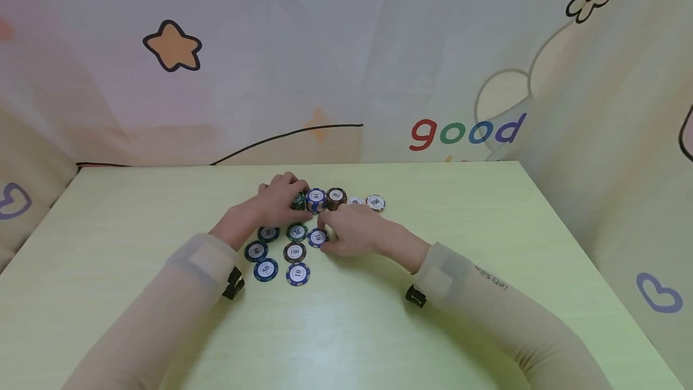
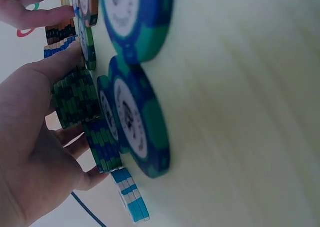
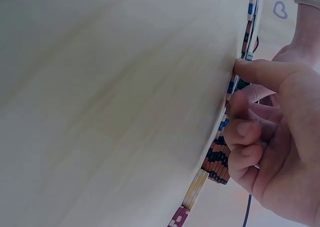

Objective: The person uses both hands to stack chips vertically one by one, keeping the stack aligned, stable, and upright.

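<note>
My left hand (image 1: 278, 200) reaches round a stack of green poker chips (image 2: 75, 99) in the back row, its thumb on the near side and fingers behind. A shorter blue-and-green stack (image 2: 102, 144) stands beside it under the same hand. My right hand (image 1: 354, 230) pinches a blue poker chip (image 1: 317, 238) marked 10 by its edge between thumb and forefinger, at table level. Its other fingers curl inward. Next to that chip lie a green chip (image 1: 296, 232) and a black-rimmed 100 chip (image 1: 295, 252).
A blue stack (image 1: 316, 197) and a brown stack (image 1: 336, 196) continue the back row, with white-faced chips (image 1: 375, 202) at its right end. Several loose blue chips (image 1: 266, 269) lie nearer on the pale table (image 1: 346, 330). A printed cloth (image 1: 303, 65) hangs behind.
</note>
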`<state>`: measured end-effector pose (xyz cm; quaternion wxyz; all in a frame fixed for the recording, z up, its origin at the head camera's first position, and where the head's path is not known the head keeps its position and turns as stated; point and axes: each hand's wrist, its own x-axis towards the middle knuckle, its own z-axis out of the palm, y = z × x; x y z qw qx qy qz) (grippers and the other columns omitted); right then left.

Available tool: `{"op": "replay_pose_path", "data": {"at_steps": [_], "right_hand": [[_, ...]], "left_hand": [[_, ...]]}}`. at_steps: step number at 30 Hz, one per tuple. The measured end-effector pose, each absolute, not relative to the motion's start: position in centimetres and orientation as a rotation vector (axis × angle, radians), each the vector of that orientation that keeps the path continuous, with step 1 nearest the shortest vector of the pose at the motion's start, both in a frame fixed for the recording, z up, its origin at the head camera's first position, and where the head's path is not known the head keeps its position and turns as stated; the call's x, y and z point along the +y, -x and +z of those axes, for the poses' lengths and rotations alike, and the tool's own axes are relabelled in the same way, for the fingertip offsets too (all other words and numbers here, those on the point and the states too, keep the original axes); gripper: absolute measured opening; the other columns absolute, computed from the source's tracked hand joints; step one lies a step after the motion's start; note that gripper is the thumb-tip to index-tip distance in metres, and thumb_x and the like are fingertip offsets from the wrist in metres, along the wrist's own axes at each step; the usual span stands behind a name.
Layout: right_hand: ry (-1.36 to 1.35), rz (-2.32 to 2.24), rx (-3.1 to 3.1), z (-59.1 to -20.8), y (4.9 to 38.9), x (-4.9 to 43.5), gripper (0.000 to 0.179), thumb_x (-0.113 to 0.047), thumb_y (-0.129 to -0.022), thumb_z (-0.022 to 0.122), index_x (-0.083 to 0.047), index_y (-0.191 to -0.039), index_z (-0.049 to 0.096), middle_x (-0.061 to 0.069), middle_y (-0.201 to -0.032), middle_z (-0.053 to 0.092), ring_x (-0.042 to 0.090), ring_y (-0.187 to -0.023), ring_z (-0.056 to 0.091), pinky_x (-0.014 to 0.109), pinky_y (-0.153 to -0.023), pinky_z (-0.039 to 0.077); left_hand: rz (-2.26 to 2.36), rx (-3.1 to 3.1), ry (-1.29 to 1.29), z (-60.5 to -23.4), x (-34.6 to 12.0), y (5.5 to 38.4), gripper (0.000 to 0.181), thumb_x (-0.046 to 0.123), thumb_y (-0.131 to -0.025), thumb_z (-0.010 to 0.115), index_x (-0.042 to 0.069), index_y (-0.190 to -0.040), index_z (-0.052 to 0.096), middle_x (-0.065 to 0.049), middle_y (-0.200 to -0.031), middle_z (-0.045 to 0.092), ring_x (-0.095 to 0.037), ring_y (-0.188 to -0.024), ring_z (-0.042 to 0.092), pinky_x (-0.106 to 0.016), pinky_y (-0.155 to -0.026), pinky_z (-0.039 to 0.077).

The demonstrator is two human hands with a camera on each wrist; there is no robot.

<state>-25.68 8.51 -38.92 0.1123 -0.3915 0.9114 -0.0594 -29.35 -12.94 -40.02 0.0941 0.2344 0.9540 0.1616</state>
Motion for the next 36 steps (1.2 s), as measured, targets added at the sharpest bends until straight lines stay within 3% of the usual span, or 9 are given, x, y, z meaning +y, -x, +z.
{"op": "replay_pose_path", "data": {"at_steps": [14, 22, 30, 36], "right_hand": [[1.196, -0.123, 2.674, -38.9, 25.8, 8.0, 0.032, -0.031, -0.091, 0.072, -0.009, -0.113, 0.067, -0.008, -0.063, 0.051, 0.008, -0.052, 0.045, 0.025, -0.048, 0.035], [1.143, -0.176, 2.725, -38.3, 26.2, 8.5, 0.035, -0.037, -0.090, 0.067, -0.011, -0.113, 0.064, -0.006, -0.065, 0.055, 0.011, -0.056, 0.051, 0.028, -0.050, 0.039], [1.140, -0.255, 2.836, -37.8, 27.5, 9.3, 0.036, -0.036, -0.090, 0.068, -0.009, -0.114, 0.064, -0.005, -0.078, 0.062, 0.012, -0.062, 0.054, 0.027, -0.054, 0.041], [1.100, -0.295, 2.874, -37.9, 28.3, 9.3, 0.038, -0.033, -0.090, 0.068, -0.006, -0.116, 0.063, -0.002, -0.075, 0.062, 0.013, -0.060, 0.054, 0.027, -0.054, 0.041]], "left_hand": [[0.469, 2.862, -0.705, -39.9, -12.9, 29.2, 0.060, 0.042, -0.098, 0.070, 0.009, -0.145, 0.053, -0.020, -0.141, 0.045, -0.037, -0.127, 0.041, -0.066, -0.100, 0.032], [0.457, 2.869, -0.687, -39.9, -12.9, 29.3, 0.060, 0.044, -0.097, 0.070, 0.011, -0.146, 0.053, -0.019, -0.143, 0.045, -0.037, -0.127, 0.041, -0.066, -0.102, 0.032], [0.453, 2.863, -0.671, -40.1, -12.9, 29.4, 0.063, 0.043, -0.098, 0.070, 0.012, -0.149, 0.051, -0.017, -0.144, 0.045, -0.037, -0.128, 0.040, -0.065, -0.103, 0.032], [0.451, 2.871, -0.664, -40.2, -12.8, 29.2, 0.064, 0.045, -0.097, 0.070, 0.012, -0.149, 0.052, -0.018, -0.144, 0.046, -0.038, -0.129, 0.041, -0.068, -0.104, 0.032]]}}
